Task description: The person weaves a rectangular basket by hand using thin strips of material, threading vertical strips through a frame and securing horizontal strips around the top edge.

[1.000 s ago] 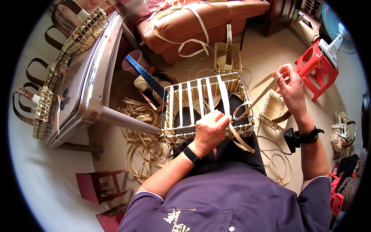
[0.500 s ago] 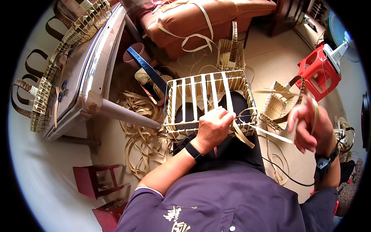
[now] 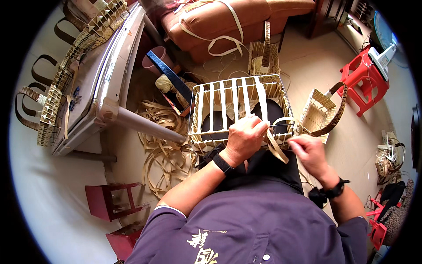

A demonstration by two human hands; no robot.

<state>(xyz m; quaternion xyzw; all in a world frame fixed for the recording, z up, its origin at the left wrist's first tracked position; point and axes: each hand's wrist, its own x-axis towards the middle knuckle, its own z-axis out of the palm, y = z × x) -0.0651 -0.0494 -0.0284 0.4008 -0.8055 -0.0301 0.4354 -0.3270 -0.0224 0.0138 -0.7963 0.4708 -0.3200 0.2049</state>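
A rectangular basket frame point(image 3: 286, 94) of dark wire and pale woven strips rests on my lap, with several flat strips running across its opening. At its near rim, toward the right, my left hand point(image 3: 247, 137) is closed, pinching a pale flat strip point(image 3: 262, 99). A loose strip tail point(image 3: 277, 149) hangs beside those fingers. Just right of the near right corner, my right hand point(image 3: 310, 156) is closed, thumb and forefinger together at a thin pale strip point(image 3: 285, 120) that loops out from the rim; the exact grip is partly hidden.
A small handled basket point(image 3: 317, 112) stands on the floor at right, another handled basket point(image 3: 263, 59) beyond the frame. Coiled strips point(image 3: 160, 119) lie left beside a table leg point(image 3: 149, 126). A red stool point(image 3: 365, 79) and fan point(image 3: 384, 33) stand far right.
My right hand has come down and left from out at the right to beside the basket's near right corner. The taut strip now loops. My left hand stays at the rim.
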